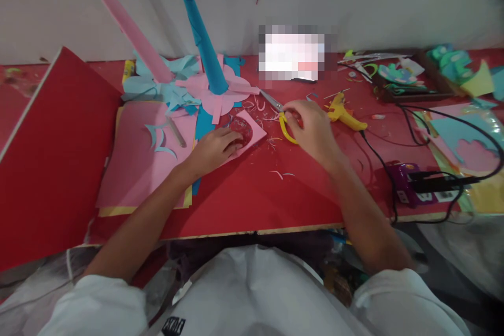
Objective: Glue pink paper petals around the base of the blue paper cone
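My left hand (216, 148) lies on a small pink paper piece (252, 134) with a round hole cut in it, fingers curled and pressing it to the red table (252, 199). My right hand (311, 128) is closed around the yellow handles of a pair of scissors (280, 115), whose blades point up and left and rest on the table. Paper slivers lie scattered around both hands.
A pink paper roll (129, 26) and a blue paper cone (205, 47) stand over pink and light blue cutouts. Pink sheets (137, 163) lie left, beside a red board (51, 157). A yellow glue gun (346, 113), black cables and a purple power strip (409, 189) sit right.
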The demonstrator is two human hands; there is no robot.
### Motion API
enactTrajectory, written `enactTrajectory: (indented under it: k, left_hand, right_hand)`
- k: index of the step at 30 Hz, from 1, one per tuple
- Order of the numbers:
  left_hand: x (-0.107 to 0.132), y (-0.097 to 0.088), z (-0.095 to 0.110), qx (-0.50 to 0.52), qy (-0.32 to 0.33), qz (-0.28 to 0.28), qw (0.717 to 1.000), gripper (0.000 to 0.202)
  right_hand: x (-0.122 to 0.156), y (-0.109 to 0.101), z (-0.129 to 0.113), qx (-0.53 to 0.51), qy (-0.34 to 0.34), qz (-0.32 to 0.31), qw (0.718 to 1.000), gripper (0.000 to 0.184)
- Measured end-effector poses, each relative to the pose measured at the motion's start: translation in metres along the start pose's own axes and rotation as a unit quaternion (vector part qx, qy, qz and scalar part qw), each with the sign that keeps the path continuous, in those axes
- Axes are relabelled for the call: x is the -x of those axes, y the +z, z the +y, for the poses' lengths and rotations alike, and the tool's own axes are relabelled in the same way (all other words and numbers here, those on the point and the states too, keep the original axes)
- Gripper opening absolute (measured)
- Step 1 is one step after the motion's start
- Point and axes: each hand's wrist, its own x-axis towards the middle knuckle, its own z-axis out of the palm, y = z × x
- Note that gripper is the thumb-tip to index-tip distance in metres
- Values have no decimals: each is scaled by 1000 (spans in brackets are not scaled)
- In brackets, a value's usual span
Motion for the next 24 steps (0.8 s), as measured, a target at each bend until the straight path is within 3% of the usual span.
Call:
enactTrajectory:
  k: [4, 7, 10, 14, 24]
  left_hand:
    - [-1, -3, 4, -28, 25, -25, 999, 34]
    - [-3, 0, 5, -18, 39, -30, 999, 33]
    - [-3, 3, 10, -28, 51, -18, 998, 36]
    - [0, 7, 22, -101, 18, 30, 994, 48]
    - [2, 18, 17, -70, 95, 4, 993, 42]
  right_hand:
    - [8, -48, 41, 186, 53, 45, 980, 23]
    - [23, -68, 75, 270, 115, 106, 950, 47]
    - [37, -68, 101, 288, 167, 81, 939, 63]
    - [41, -59, 121, 290, 178, 27, 940, 63]
    - [35, -59, 121, 271, 175, 118, 939, 65]
